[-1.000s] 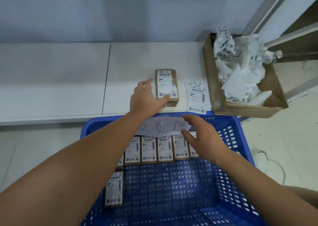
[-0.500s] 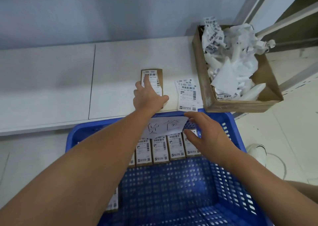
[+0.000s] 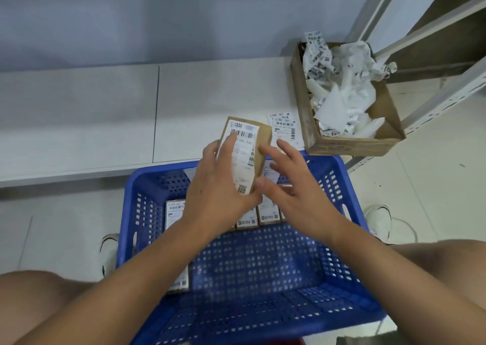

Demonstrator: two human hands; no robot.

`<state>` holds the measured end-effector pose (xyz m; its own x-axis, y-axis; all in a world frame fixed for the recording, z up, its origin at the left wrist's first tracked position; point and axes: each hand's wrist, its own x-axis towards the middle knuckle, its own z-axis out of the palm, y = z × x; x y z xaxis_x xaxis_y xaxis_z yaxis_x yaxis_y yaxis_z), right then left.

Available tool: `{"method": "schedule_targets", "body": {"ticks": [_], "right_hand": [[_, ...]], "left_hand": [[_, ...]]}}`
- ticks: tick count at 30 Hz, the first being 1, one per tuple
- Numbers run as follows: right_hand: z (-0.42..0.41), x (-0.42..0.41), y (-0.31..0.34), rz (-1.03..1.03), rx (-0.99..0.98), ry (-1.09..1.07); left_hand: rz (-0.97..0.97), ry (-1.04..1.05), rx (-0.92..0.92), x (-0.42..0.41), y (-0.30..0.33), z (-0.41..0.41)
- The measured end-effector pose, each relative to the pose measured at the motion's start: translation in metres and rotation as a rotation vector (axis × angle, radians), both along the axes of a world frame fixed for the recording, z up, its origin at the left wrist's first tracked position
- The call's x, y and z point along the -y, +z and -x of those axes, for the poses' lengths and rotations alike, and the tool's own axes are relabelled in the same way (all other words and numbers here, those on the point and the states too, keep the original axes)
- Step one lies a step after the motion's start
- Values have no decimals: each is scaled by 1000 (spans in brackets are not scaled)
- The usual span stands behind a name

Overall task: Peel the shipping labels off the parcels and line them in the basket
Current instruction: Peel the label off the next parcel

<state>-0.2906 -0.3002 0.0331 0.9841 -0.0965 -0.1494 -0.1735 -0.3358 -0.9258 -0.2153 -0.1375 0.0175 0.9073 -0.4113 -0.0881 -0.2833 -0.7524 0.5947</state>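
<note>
Blue plastic basket (image 3: 339, 187), perforated walls and floor, sat on the floor against the front edge of a low white ledge (image 3: 105, 113). Contents: row of small brown parcels (image 3: 268, 214) w/ white labels along the far wall, partly hidden by both hands; one more parcel at the far-left end of that row (image 3: 175, 212); another by the left wall, nearer the front, mostly behind the L forearm (image 3: 181, 281). White paper w/ red handwriting (image 3: 271, 172) stood at the far wall, only a strip visible.

L hand (image 3: 221, 189) gripped a brown parcel (image 3: 263, 145) from its left side, fingers curled over the label face, thumb under the lower end. Parcel was tilted, held over the basket's far rim. Its white shipping label (image 3: 243, 155) w/ barcode was on the box; can't tell if any corner was lifted.

R hand (image 3: 294, 181) was just right of the parcel, fingers spread and loose, gripping nothing; thumb tip appeared to touch the parcel's lower right corner, some motion blur.

Flat stack of white labels (image 3: 285, 128) lay on the ledge near its front edge, betw. held parcel and cardboard box. Cardboard box (image 3: 352, 142), open top, sat at the right end of the ledge, filled w/ crumpled white paper and label scraps (image 3: 339, 92).
</note>
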Motion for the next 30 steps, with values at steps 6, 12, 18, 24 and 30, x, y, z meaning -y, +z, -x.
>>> {"method": "schedule_targets", "body": {"ticks": [6,12,18,24,30], "right_hand": [[13,-29,-22,-202,33,-80],[5,-19,-40,-175,22,-154],[-17,16,-38,-307,-31,-119],[-32,27,-40,-483,-106,-101],[-44,35,-36,-483,-77,-94]], "left_hand": [[23,4,-93,-18,1,28],[46,-116,-228,-14,-11,20],[206,-189,-389,-21,-5,-27],[457,-142,-668,-13,-9,-38],[622,-36,-718,0,-16,-40]]}}
